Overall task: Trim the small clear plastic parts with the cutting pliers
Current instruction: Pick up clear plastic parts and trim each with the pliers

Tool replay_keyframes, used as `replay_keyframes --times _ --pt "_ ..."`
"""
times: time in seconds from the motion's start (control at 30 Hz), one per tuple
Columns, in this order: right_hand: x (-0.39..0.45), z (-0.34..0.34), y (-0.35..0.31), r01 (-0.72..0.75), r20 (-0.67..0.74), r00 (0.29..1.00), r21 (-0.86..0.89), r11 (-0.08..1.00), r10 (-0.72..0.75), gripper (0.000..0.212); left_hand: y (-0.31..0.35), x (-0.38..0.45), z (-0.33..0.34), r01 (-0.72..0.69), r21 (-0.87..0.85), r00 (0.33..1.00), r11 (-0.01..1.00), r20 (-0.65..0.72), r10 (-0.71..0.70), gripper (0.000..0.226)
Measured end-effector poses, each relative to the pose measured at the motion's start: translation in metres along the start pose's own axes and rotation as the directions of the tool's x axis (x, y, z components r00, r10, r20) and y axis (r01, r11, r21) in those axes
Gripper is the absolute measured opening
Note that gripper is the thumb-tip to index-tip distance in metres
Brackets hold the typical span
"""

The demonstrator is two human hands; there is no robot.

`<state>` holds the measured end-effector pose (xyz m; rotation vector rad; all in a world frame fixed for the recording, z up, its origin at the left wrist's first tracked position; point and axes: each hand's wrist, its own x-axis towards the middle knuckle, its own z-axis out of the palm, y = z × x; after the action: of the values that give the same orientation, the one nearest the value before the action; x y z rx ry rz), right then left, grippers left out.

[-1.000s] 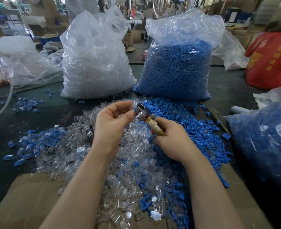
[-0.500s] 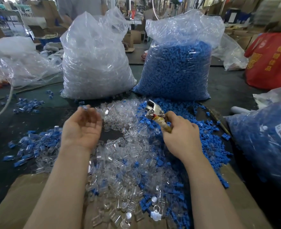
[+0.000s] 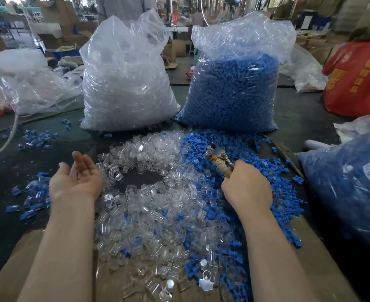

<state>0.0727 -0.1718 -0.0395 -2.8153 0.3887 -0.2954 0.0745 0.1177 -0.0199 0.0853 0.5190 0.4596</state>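
1. Left hand [image 3: 76,182]: palm up, fingers straight and relaxed, holding nothing; hovers at the left edge of the clear parts pile [image 3: 149,205].
2. Right hand [image 3: 247,188]: fingers curled round the handles of the cutting pliers [image 3: 220,159], over the pile's right side.
3. Both forearms bare, reaching forward.

Cutting pliers [image 3: 220,159] in right hand [image 3: 247,188]

Bare dark patch of tabletop [image 3: 140,182] open within heap of small clear plastic parts [image 3: 149,214], ringed by parts on all sides. Far side blocked by tall clear bag of clear parts [image 3: 125,83] and clear bag of blue plastic parts [image 3: 234,90], narrow gap between. Loose blue plastic parts [image 3: 256,158] cover right side; bulging bag of blue parts [image 3: 354,192] walls right edge. Dark table left of open left hand [image 3: 77,179] free, scattered blue-and-clear pieces [image 3: 31,195] nearby.
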Motion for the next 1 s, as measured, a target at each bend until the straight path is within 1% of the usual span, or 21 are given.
replay_keyframes --times 0.03,0.07,0.1,0.13,0.17,0.2,0.23,0.27,0.3,0.33,0.37,0.4,0.47,0.53,0.57,0.6,0.67,0.77,0.9,1.0 --pt "0.0 0.001 0.0 0.009 0.013 1.0 -0.009 1.0 -0.009 0.01 -0.001 -0.001 0.0 0.008 0.043 1.0 0.999 0.012 -0.009 0.022" --pt "0.0 0.001 -0.001 0.021 0.03 0.999 -0.02 1.0 -0.02 0.01 -0.003 -0.002 0.001 0.022 0.122 0.999 0.992 0.035 -0.027 0.02" --pt "0.0 0.002 -0.001 0.032 0.047 0.998 -0.034 0.999 -0.031 0.01 -0.006 -0.004 0.002 0.036 0.246 0.996 0.968 0.071 -0.055 0.016" --pt "0.0 0.002 -0.001 0.043 0.062 0.997 -0.052 0.998 -0.039 0.01 -0.011 -0.006 0.003 0.039 0.408 0.99 0.912 0.111 -0.091 0.012" --pt "0.0 0.002 -0.002 0.051 0.074 0.996 -0.068 0.996 -0.046 0.011 -0.016 -0.009 0.003 0.014 0.578 0.981 0.816 0.15 -0.124 0.01" --pt "0.0 0.001 -0.002 0.053 0.084 0.995 -0.077 0.996 -0.047 0.012 -0.023 -0.012 0.004 -0.041 0.728 0.971 0.685 0.192 -0.145 0.009" --pt "0.0 0.001 -0.003 0.052 0.093 0.995 -0.076 0.996 -0.045 0.013 -0.031 -0.016 0.005 -0.121 0.839 0.959 0.531 0.237 -0.157 0.008" --pt "0.001 0.001 -0.003 0.05 0.101 0.994 -0.069 0.996 -0.043 0.013 -0.039 -0.02 0.005 -0.213 0.907 0.944 0.362 0.287 -0.164 0.008" --pt "0.001 0.0 -0.003 0.051 0.11 0.993 -0.062 0.997 -0.044 0.013 -0.046 -0.025 0.004 -0.306 0.933 0.923 0.19 0.339 -0.181 0.008" --pt "0.002 0.0 -0.003 0.053 0.118 0.992 -0.057 0.997 -0.046 0.013 -0.052 -0.03 0.002 -0.387 0.922 0.898 0.025 0.383 -0.217 0.008" --pt "0.002 0.0 -0.003 0.053 0.126 0.991 -0.057 0.997 -0.046 0.014 -0.058 -0.034 -0.001 -0.449 0.886 0.873 -0.117 0.406 -0.272 0.01" --pt "0.002 0.0 -0.003 0.053 0.134 0.99 -0.059 0.997 -0.045 0.014 -0.065 -0.038 -0.003 -0.493 0.837 0.851 -0.238 0.406 -0.332 0.013" --pt "0.002 0.0 -0.003 0.054 0.149 0.988 -0.06 0.997 -0.044 0.012 -0.076 -0.041 -0.009 -0.549 0.719 0.826 -0.427 0.388 -0.409 0.024" --pt "0.003 0.0 -0.003 0.051 0.162 0.986 -0.048 0.998 -0.043 0.01 -0.082 -0.043 -0.011 -0.595 0.58 0.804 -0.557 0.423 -0.418 0.035" --pt "0.003 -0.001 -0.003 0.05 0.169 0.985 -0.044 0.998 -0.042 0.01 -0.084 -0.044 -0.012 -0.612 0.523 0.789 -0.594 0.451 -0.417 0.038" --pt "0.003 -0.001 -0.004 0.049 0.18 0.983 -0.044 0.998 -0.04 0.012 -0.085 -0.043 -0.011 -0.624 0.493 0.777 -0.607 0.475 -0.413 0.038" --pt "0.003 -0.002 -0.006 0.041 0.214 0.976 -0.048 0.998 -0.03 0.019 -0.084 -0.044 -0.011 -0.635 0.49 0.765 -0.597 0.504 -0.401 0.029" --pt "0.003 -0.003 -0.008 0.027 0.247 0.969 -0.048 0.998 -0.015 0.03 -0.082 -0.043 -0.01 -0.625 0.494 0.771 -0.604 0.513 -0.378 0.018" --pt "0.003 -0.002 -0.009 0.01 0.238 0.971 -0.047 0.999 0.002 0.027 -0.084 -0.042 -0.011 -0.62 0.467 0.769 -0.63 0.521 -0.371 0.016" --pt "0.002 -0.002 -0.009 0.007 0.23 0.973 -0.037 0.999 0.002 0.023 -0.082 -0.042 -0.01 -0.607 0.5 0.779 -0.618 0.526 -0.34 0.014"
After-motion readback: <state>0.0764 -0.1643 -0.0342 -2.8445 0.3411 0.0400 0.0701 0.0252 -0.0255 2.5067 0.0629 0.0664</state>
